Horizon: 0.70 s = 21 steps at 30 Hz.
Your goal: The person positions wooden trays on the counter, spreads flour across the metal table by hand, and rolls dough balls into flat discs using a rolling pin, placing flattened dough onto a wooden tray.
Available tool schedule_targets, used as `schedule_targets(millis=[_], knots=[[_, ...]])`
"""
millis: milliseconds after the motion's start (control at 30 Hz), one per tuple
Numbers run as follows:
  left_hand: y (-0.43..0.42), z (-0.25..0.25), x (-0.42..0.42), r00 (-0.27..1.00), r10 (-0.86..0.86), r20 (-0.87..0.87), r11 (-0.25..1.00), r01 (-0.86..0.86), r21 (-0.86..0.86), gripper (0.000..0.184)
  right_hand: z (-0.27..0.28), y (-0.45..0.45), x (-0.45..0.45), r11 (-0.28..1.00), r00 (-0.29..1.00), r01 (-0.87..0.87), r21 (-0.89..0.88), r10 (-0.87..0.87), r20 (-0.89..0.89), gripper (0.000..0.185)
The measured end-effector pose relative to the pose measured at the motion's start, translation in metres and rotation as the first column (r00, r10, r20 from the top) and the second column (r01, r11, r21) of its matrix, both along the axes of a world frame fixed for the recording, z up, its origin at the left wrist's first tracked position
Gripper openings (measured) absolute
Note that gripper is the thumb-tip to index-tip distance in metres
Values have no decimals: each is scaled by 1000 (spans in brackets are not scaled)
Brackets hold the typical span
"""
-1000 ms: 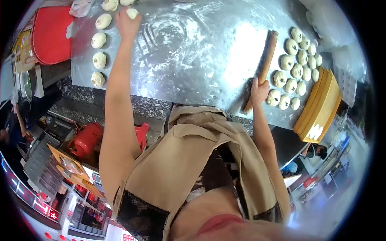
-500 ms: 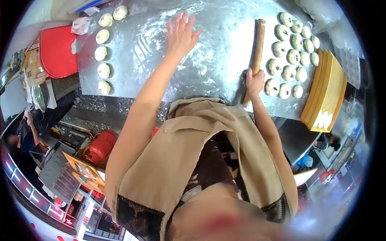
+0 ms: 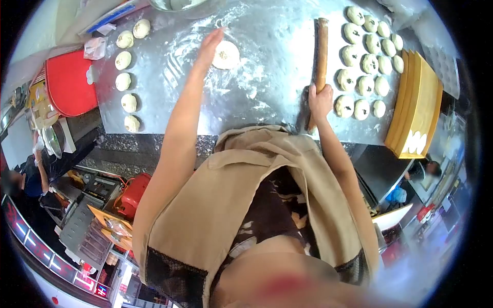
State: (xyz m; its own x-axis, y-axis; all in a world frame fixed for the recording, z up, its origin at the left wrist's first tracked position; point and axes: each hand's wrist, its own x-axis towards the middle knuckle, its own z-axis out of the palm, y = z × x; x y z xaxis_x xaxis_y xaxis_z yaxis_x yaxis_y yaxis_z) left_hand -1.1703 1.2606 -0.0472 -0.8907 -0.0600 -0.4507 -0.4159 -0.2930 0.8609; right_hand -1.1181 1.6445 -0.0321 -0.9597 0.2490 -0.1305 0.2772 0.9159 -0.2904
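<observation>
A flattened round of dough [image 3: 226, 55] lies on the floured metal table [image 3: 257, 110]. Just to its left is my left hand [image 3: 208, 47], fingers stretched out, nothing in its grasp. My right hand [image 3: 321, 101] is wrapped round the lower part of a long wooden rolling pin [image 3: 322, 54], which lies pointing away from me. Right of the pin, several filled dough pieces [image 3: 370, 63] sit in rows, dark filling showing on some. At the table's left side stands a line of several dough balls [image 3: 122, 81].
Yellow wooden trays [image 3: 418, 105] stand at the table's right edge. A red lid-like object [image 3: 69, 84] and a small plastic bag [image 3: 95, 47] are at the left. A metal bowl [image 3: 179, 4] is at the far edge. A person [image 3: 38, 177] is at far left, a red gas cylinder [image 3: 136, 194] below.
My left hand has moved right from the dough line, first opening flat over the table, then turning aside, revealing the flattened dough. My right hand stays on the pin. The whole view has shifted slightly.
</observation>
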Motion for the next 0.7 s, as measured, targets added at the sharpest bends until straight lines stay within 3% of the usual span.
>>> schedule_targets(millis=[33,67,100,133,167,200,267,300,333,367,400,467,533,600,633,667,700], knots=[[2,3,7,990,39,-138,975,-68,-211,57,0,0,0,1000,1000,10,5,-10,4,45],[0,6,14,989,40,-140,975,-70,-212,57,0,0,0,1000,1000,9,4,-9,3,45],[-5,7,21,975,-206,-78,722,97,-686,55,0,0,0,1000,1000,-2,0,2,-6,46],[-8,10,26,920,-378,101,236,201,-951,53,-1,1,2,1000,1000,-15,-6,15,-15,46],[-11,7,22,932,-321,167,414,296,-861,44,-1,1,2,1000,1000,-16,-8,16,-18,46],[-9,14,23,933,-321,161,413,291,-863,44,0,1,1,1000,1000,-12,-12,12,-10,46],[-6,32,28,920,-389,48,648,310,-696,37,0,2,1,1000,1000,-2,-20,2,-2,46],[-7,32,24,916,-400,47,640,315,-701,37,0,1,0,1000,1000,4,-6,-4,-3,47],[-9,31,22,889,-410,-204,480,20,-877,37,-1,0,1,1000,1000,9,9,-9,1,47],[-10,29,23,779,-464,-421,302,-308,-902,36,-2,0,3,1000,1000,15,8,-15,7,47],[-15,24,27,783,-464,-415,302,-301,-904,36,-2,0,3,1000,1000,16,3,-16,12,48],[-26,15,22,679,-709,-191,176,-92,-980,41,-1,0,2,1000,1000,13,-1,-13,8,48],[-17,20,12,718,-673,-179,132,-121,-984,47,-2,1,0,1000,1000,24,-8,-24,19,46],[3,15,1,851,-355,-388,170,-349,-921,56,-4,2,2,999,999,40,7,-40,26,48],[10,4,1,898,-422,-122,-109,-184,-977,62,-2,1,2,999,999,37,-3,-37,20,51],[16,-4,7,906,-408,-113,-99,-167,-981,62,0,1,0,1000,1000,24,-14,-24,7,53],[23,-2,10,841,-521,-147,37,-150,-988,59,-3,4,1,999,1000,21,-34,-21,3,57]])
